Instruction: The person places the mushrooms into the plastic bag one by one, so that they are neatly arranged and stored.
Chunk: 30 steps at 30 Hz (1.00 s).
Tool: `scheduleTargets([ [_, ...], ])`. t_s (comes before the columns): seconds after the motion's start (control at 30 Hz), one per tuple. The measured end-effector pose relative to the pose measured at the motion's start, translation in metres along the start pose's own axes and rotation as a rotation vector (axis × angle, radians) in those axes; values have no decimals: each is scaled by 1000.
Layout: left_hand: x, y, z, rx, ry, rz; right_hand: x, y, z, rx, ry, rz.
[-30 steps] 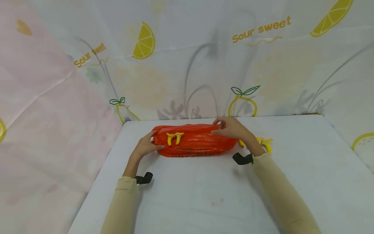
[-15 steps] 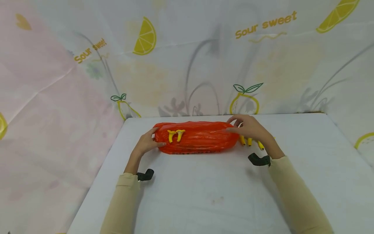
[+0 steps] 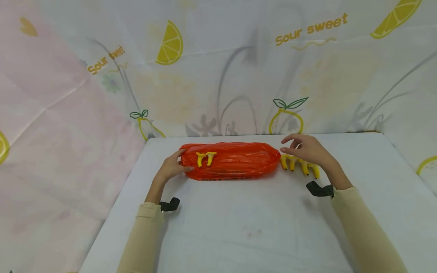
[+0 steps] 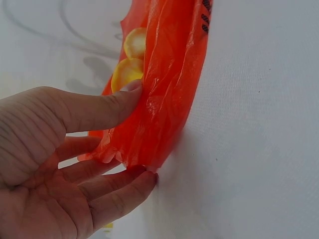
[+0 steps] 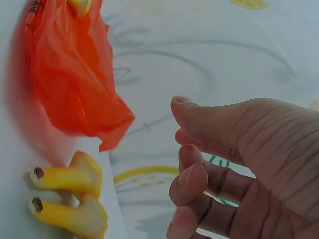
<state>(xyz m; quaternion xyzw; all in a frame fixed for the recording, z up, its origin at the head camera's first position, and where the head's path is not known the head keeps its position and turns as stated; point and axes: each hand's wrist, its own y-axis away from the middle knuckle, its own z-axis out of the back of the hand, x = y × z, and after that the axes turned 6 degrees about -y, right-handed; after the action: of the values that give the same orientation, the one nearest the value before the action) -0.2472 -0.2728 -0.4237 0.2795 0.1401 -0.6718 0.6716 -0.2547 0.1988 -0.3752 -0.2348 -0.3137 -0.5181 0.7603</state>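
Observation:
A red plastic bag lies stretched lengthwise near the back of the table. Two yellow trumpet-shaped mushrooms rest on its left part. My left hand holds the bag's left end; in the left wrist view the thumb lies on the red plastic beside the mushroom caps, with the fingers round the end. Off the bag's right end, my right hand hovers with loosely bent fingers and nothing in them. Just below it stands a row of several more yellow mushrooms, their stem ends dark in the right wrist view.
The white table reaches forward to a patterned cloth backdrop with lemon prints. Pink cloth hangs along the left side. A black wrist mount sits on the right arm, another on the left.
My right hand has slid right along the bag and come off its right end, leaving it flatter and longer there. The mushroom row shows more fully. My left hand stays put.

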Motion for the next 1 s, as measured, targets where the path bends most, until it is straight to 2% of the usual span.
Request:
scheduleTargets([
  [0.43, -2, 1, 1, 2, 4, 7, -24, 14, 4, -33, 40, -31],
  [1.0, -4, 1, 2, 12, -11, 16, -59, 37, 11, -26, 82, -68],
])
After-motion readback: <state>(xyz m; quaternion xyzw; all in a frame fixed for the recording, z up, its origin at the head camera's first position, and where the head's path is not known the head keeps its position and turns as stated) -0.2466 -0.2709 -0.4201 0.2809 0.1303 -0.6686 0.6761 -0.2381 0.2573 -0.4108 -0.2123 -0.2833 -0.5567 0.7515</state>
